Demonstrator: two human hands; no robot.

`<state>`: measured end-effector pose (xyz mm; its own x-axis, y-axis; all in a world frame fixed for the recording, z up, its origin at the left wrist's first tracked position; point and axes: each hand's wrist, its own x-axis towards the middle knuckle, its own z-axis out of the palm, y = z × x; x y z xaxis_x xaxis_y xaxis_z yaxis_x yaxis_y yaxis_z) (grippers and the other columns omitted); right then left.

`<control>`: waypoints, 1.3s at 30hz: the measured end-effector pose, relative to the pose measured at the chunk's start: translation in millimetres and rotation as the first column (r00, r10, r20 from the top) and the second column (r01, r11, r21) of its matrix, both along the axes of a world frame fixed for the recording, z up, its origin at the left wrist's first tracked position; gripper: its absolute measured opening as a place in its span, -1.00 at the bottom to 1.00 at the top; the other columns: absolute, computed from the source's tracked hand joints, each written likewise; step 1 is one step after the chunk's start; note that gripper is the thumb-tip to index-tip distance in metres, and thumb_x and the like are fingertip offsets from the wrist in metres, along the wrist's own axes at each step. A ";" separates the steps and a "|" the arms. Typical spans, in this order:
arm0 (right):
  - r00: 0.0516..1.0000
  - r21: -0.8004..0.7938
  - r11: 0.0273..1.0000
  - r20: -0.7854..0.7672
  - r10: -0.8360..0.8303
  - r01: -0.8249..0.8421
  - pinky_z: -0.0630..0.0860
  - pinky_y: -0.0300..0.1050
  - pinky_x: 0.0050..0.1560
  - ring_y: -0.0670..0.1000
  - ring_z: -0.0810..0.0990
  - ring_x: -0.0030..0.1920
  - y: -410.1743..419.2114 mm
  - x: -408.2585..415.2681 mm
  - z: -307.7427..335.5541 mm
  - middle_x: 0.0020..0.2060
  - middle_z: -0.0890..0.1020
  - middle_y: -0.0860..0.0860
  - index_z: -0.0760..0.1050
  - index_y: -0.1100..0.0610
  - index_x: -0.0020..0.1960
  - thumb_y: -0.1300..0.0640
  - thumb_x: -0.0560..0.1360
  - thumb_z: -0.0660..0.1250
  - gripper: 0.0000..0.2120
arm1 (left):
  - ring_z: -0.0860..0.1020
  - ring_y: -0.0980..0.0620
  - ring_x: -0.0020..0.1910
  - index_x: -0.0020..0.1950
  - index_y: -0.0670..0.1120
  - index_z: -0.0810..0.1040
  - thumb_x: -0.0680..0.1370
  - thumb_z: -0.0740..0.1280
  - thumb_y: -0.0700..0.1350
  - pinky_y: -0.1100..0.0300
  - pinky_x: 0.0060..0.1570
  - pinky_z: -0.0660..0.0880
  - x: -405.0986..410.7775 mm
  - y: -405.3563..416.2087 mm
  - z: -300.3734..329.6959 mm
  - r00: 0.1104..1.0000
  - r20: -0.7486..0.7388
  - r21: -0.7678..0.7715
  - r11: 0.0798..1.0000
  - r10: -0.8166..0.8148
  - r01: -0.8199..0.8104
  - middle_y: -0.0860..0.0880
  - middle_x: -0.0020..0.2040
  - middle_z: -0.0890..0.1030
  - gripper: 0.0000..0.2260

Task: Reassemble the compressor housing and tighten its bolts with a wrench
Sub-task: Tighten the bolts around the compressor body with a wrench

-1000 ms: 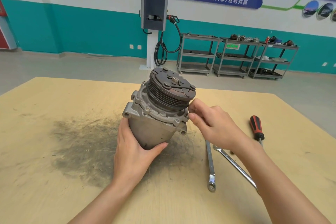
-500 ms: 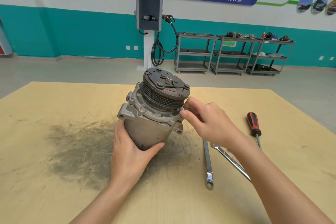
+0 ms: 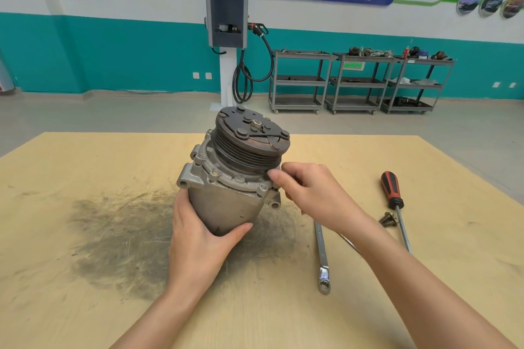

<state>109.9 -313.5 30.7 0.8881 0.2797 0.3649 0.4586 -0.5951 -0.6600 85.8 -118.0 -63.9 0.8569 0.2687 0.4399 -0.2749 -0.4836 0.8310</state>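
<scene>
The grey metal compressor [image 3: 226,198] stands tilted on the wooden table, its dark ribbed pulley [image 3: 252,142] facing up and away. My left hand [image 3: 198,241] grips the lower body of the housing from the near side, thumb across its front. My right hand [image 3: 309,193] is at the right edge of the flange, fingertips pinching something at a bolt position; the bolt itself is hidden by the fingers. Several bolt heads show along the flange [image 3: 215,176]. A long wrench [image 3: 321,258] lies on the table to the right, untouched.
A red-and-black screwdriver [image 3: 392,193] lies at the right, with a loose bolt [image 3: 387,219] beside its shaft. A second wrench is mostly hidden under my right forearm. A dark greasy smear [image 3: 119,235] covers the table left of the compressor. Carts and a charging post stand far behind.
My view has shifted slightly. Both hands stay on the compressor; the right fingertips have moved a little along the flange edge. A loose bolt by the screwdriver is now in sight.
</scene>
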 end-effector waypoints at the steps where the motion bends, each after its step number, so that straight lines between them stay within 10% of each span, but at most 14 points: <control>1: 1.000 0.000 1.000 -0.006 0.008 -0.008 0.37 -0.03 -0.38 -0.12 0.31 -0.47 -2.0 0.6 1.3 -0.49 0.41 -0.06 0.36 0.09 -0.36 -0.09 0.57 0.24 -0.60 | 0.34 0.06 0.40 0.51 0.02 0.15 0.16 0.66 0.10 0.13 0.28 0.35 -0.1 0.2 0.1 1.000 0.003 -0.001 1.000 -0.002 0.002 0.07 0.41 0.35 0.06; 7: 0.999 -0.168 0.986 0.038 0.016 -0.010 0.37 -0.01 -0.29 -0.09 0.36 -0.40 -7.3 0.9 2.0 -0.47 0.43 -0.13 0.26 -0.12 -0.25 -0.03 0.60 0.21 -0.74 | 0.35 0.08 0.37 0.49 0.02 0.16 0.15 0.66 0.10 0.15 0.22 0.34 1.0 0.4 -1.2 1.000 0.006 -0.004 1.000 0.004 -0.004 0.10 0.38 0.35 0.04; 12: 0.996 -0.029 0.999 0.092 -0.017 0.019 0.27 -0.17 -0.37 -0.11 0.35 -0.42 2.2 -1.7 -3.6 -0.51 0.39 -0.15 0.27 0.01 -0.31 0.01 0.59 0.23 -0.68 | 0.36 0.11 0.35 0.49 0.02 0.17 0.15 0.65 0.13 0.17 0.19 0.34 2.4 0.9 -2.0 1.000 0.011 -0.006 1.000 0.006 -0.006 0.11 0.38 0.36 0.03; 16: 1.000 0.041 0.999 -0.012 0.012 -0.011 0.45 0.10 -0.34 -0.06 0.34 -0.41 0.4 -3.0 0.6 -0.47 0.39 -0.01 0.30 0.13 -0.34 0.00 0.59 0.25 -0.62 | 0.30 0.25 0.29 0.47 0.12 0.14 0.14 0.63 0.16 0.21 0.19 0.29 1.5 0.3 -1.6 1.000 0.017 -0.005 1.000 0.021 -0.021 0.23 0.30 0.28 0.03; 39: 0.992 0.022 1.000 0.121 -0.024 0.021 0.47 0.19 -0.24 0.12 0.52 -0.31 12.2 -7.1 -13.0 -0.38 0.53 0.03 0.24 -0.07 -0.22 0.07 0.61 0.08 -0.78 | 0.29 0.24 0.32 0.49 0.11 0.12 0.13 0.61 0.21 0.23 0.22 0.27 1.8 -0.7 -2.5 0.999 0.002 -0.003 0.999 0.043 -0.043 0.21 0.33 0.29 0.05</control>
